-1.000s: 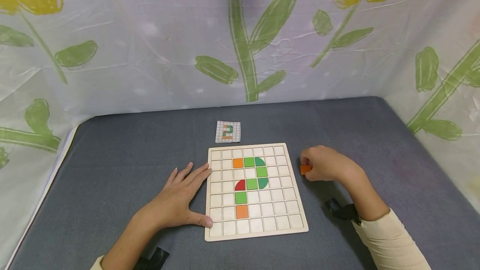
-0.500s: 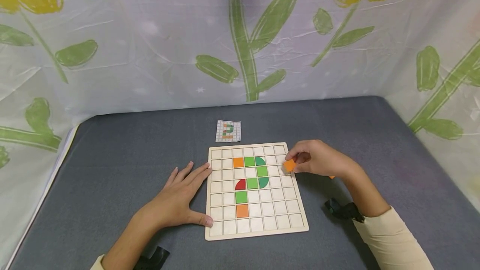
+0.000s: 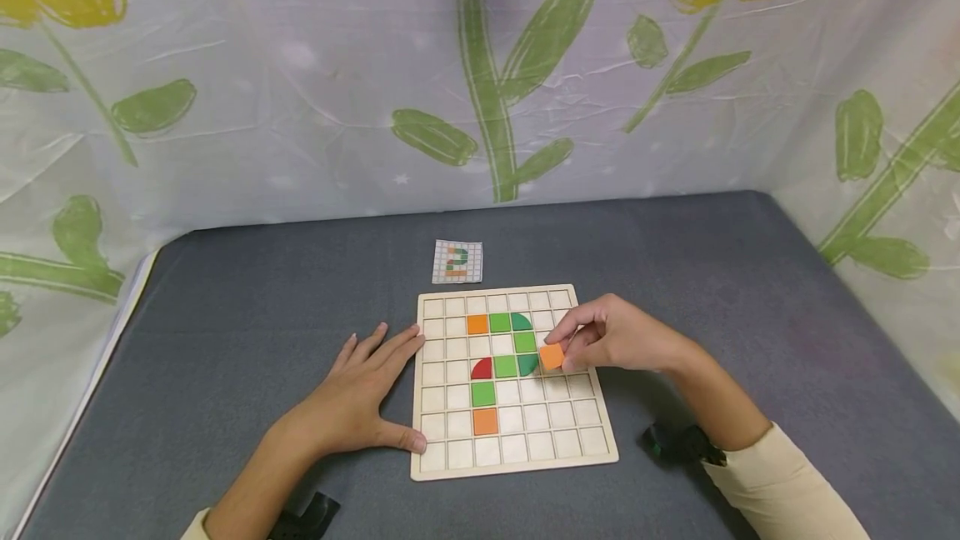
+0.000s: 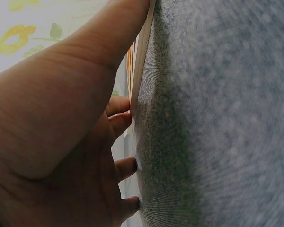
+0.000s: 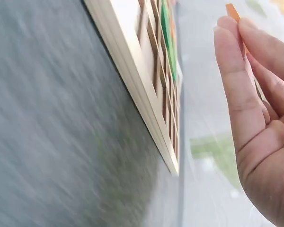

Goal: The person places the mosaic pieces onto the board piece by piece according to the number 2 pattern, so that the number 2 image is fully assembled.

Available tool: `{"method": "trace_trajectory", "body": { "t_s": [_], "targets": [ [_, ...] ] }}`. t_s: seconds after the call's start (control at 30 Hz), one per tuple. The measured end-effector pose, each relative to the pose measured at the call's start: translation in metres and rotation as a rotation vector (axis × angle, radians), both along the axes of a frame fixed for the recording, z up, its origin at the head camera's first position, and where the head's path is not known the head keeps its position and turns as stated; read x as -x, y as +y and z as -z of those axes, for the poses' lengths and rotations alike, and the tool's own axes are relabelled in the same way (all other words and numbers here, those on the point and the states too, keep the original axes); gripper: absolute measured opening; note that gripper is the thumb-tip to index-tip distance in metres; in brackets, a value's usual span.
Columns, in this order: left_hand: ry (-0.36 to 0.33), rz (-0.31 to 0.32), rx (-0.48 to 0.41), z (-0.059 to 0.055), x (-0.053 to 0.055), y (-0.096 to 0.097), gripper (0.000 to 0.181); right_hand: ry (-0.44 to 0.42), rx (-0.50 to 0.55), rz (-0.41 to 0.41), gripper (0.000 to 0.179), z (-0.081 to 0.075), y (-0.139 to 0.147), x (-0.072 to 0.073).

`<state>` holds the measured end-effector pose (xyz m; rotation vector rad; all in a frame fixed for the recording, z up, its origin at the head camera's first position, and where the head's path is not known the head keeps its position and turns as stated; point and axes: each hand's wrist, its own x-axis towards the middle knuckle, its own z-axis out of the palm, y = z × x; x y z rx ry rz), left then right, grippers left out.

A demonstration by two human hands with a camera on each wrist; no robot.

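A pale wooden grid board (image 3: 517,470) lies on the table with orange, green and red tiles set in some of its squares. My right hand (image 3: 626,336) pinches an orange square tile (image 3: 552,357) between thumb and fingertips, over the board's right half. In the right wrist view that tile (image 5: 232,11) shows edge-on at the fingertips, raised above the board's level. My left hand (image 3: 348,402) rests spread on the table, its thumb and index fingertips on the board's left edge. A red quarter-round tile (image 3: 482,368) and a green square tile (image 3: 483,394) sit mid-board.
A small printed card (image 3: 457,262) with a coloured grid pattern lies just beyond the board. The dark grey tabletop (image 3: 285,290) ends at a white curtain (image 3: 300,107) with painted flowers. Black straps (image 3: 678,444) circle the wrists.
My right hand has lifted the orange tile from the table right of the board and carried it leftward over the board. My left hand has stayed in place.
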<state>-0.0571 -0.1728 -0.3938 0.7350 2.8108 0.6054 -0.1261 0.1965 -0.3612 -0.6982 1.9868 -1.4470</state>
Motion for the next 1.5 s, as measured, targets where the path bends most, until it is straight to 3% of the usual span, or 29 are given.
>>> {"method": "trace_trajectory", "body": {
  "t_s": [0.2, 0.67, 0.8, 1.17, 1.5],
  "targets": [
    [0.005, -0.001, 0.005, 0.001, 0.000, 0.000, 0.126, -0.047, 0.033, 0.023, 0.026, 0.006, -0.014, -0.020],
    [-0.023, 0.001, -0.016, 0.003, 0.001, -0.002, 0.125, 0.002, -0.033, 0.033, 0.022, 0.017, -0.041, -0.049],
    [-0.022, 0.000, -0.017, 0.003, 0.001, -0.002, 0.126, 0.067, -0.061, 0.018, 0.021, 0.020, -0.045, -0.052],
    [-0.012, -0.001, -0.021, 0.001, 0.000, -0.001, 0.125, 0.360, -0.200, -0.021, 0.019, 0.020, -0.059, -0.059],
    [-0.017, 0.003, -0.025, 0.002, 0.000, -0.002, 0.125, 0.388, -0.188, 0.006, 0.020, 0.022, -0.059, -0.060]
  ]
}}
